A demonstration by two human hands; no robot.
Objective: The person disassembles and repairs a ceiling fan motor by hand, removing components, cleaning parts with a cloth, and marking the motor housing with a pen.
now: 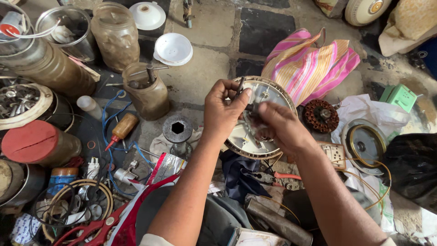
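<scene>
The left hand pinched a small dark part against the round motor cover, held above the pliers; the right hand, blurred, gripped the cover. A slip could drop the part into the floor clutter.

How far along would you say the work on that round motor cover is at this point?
Done: the copper-wound core and a second round cover lie apart on the floor. In hand: the left hand holds a dark tool against the round cover while the right hand steadies it. Left: those parts remain separate; pliers lie unused.
</scene>
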